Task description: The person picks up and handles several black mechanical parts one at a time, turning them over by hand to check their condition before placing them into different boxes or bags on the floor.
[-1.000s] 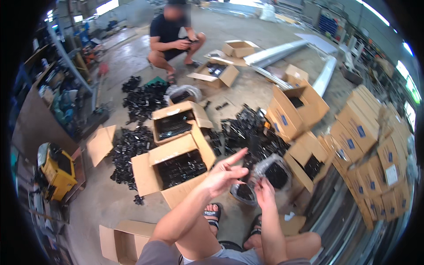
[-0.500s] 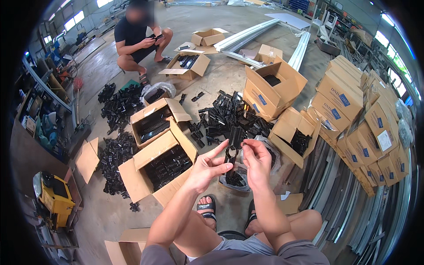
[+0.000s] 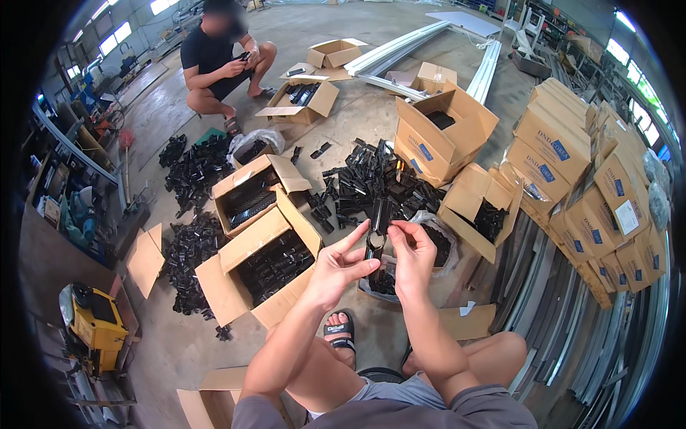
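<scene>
- The left hand (image 3: 336, 270) is partly open: its thumb and forefinger are spread, one tip low and one higher, against the left side of a black part (image 3: 381, 214), which they seem to grip. How its other fingers press cannot be told.
- The right hand (image 3: 416, 250) is nearly closed, thumb and forefinger pinching the part's right edge.
- The part stands lengthwise between both hands, in front of the person, with a rounded gap showing at its middle.
- To handle it well, the left hand would best serve as the steady one, thumb firm on the lower piece, while the right fingertips do the fine work at the edge.
- Fingertips are best kept out of the rounded gap, where a sudden closing could nip them.
- Even, gentle pressure in line with the part seems wiser than a sideways twist; it may slip, being glossy.
- Below the hands sits a small bag (image 3: 377, 294); just right of the right hand, a larger sack (image 3: 449, 266); left of the left hand, an open box (image 3: 250, 244); beyond the hands, a loose pile (image 3: 357, 171).
- One second ago the left hand was spread in the air and the right was lower, by the sack; now both meet at the part.
- Against half a second ago, the hold is nearly unchanged.
</scene>
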A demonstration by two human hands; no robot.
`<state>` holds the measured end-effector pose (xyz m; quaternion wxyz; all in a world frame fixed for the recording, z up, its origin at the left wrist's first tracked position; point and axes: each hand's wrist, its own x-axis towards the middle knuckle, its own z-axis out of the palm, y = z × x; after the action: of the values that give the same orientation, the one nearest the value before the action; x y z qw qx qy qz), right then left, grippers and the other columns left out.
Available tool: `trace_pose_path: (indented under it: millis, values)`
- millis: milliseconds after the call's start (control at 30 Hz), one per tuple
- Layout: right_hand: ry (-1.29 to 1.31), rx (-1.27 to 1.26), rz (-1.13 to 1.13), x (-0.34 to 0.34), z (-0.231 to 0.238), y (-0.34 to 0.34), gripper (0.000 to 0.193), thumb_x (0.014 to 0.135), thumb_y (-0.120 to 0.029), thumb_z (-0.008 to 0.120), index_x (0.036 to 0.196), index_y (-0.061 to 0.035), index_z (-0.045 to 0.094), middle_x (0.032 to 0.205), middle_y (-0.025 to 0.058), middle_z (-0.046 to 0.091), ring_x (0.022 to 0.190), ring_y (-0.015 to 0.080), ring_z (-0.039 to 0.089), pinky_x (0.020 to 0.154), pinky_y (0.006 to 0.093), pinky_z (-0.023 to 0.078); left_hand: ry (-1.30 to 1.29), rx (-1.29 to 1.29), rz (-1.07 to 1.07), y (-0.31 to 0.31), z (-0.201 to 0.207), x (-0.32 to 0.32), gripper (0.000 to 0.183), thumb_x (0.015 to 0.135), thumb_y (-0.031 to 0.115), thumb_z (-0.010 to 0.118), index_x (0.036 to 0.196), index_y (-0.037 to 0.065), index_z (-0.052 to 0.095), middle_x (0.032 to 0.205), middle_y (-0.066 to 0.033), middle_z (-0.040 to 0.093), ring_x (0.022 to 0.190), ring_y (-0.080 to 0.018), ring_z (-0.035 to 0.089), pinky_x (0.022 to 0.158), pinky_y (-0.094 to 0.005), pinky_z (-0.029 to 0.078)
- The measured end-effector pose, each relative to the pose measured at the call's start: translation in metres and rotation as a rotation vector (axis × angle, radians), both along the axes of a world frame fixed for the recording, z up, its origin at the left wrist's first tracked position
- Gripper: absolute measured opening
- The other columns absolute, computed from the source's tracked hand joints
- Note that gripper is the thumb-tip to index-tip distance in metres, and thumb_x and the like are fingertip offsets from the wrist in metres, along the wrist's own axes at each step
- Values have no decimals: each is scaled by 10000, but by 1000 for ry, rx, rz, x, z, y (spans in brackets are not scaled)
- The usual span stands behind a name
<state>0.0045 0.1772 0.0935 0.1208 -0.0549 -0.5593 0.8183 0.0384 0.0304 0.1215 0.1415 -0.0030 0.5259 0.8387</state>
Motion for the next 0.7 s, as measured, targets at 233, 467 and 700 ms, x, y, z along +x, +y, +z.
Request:
trace_pose_path:
  millis: [233,467,700]
  values:
    - [-71,-20,5,0,-3,1,189,893,-159,768,985,2,727,870,-5,688,760,47,545,692,210,430,58,-109,41,5,-1,0,750,860,-57,716,1521,90,393,1109,-90,718,938,-91,643,892,-282,525]
    - [2,127,3,4,0,5,173,920,-95,702,1048,19,722,886,7,684,773,45,549,687,204,435,84,-142,43,5,-8,-3,744,872,-75,698,1523,125,399,1107,-73,715,940,-62,623,849,-243,531]
    - [97,371,84,0,-2,13,99,958,-102,632,1001,-13,625,733,-27,550,665,54,461,615,227,391,92,-186,13,2,-8,-2,720,879,-82,687,1515,120,415,1112,-63,711,942,-50,604,867,-236,516]
